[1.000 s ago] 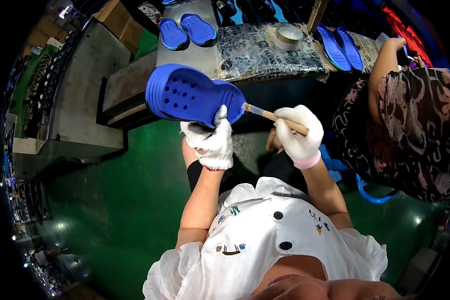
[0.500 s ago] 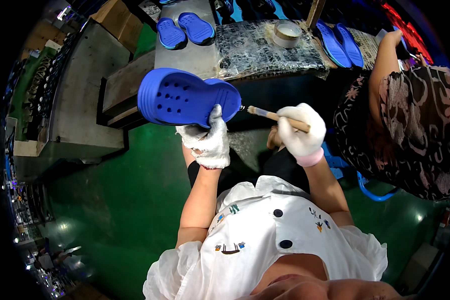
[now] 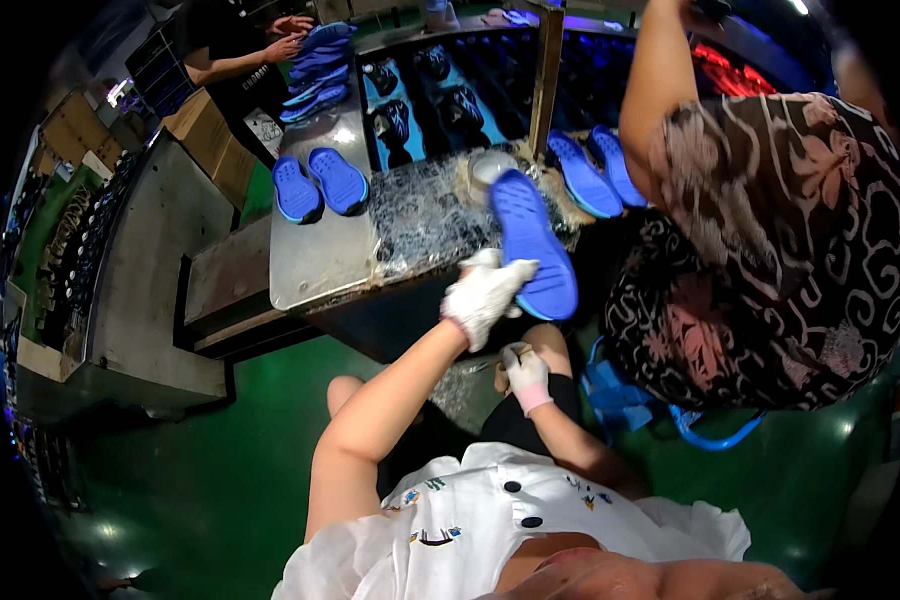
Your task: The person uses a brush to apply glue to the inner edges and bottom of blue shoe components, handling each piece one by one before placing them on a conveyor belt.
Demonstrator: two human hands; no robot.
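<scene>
Head view: the L hand [image 3: 482, 295], in a white glove, has its fingers bent round the edge of a blue sole [image 3: 535, 245], w/ the thumb along the side. It has a good grip. The sole is up in the air, just past the near edge of the desk [image 3: 310, 265], tilted, w/ its far end up by a white pot [image 3: 483, 170]. Can't tell if sole & pot touch.

The R hand [image 3: 525, 372], also in a white glove, is down low by the knee. Its fingers look curled in, but can't tell how tight, or if it has smth in it.

On the desk, a pair of blue soles [image 3: 338, 182] lies on the L side, & one more blue pair [image 3: 582, 178] lies on the R, by a wood post [image 3: 547, 85]. Clear wrap [image 3: 425, 225] covers the part btwn. At the back, black & blue shoe parts [image 3: 395, 120] lie in rows, w/ a tall pile of soles [image 3: 315, 75] nr a co-worker's hands [image 3: 288, 38]. A person in a flowery top [image 3: 740, 170] is on the R, w/ a blue stool [image 3: 620, 395] nr them.
</scene>
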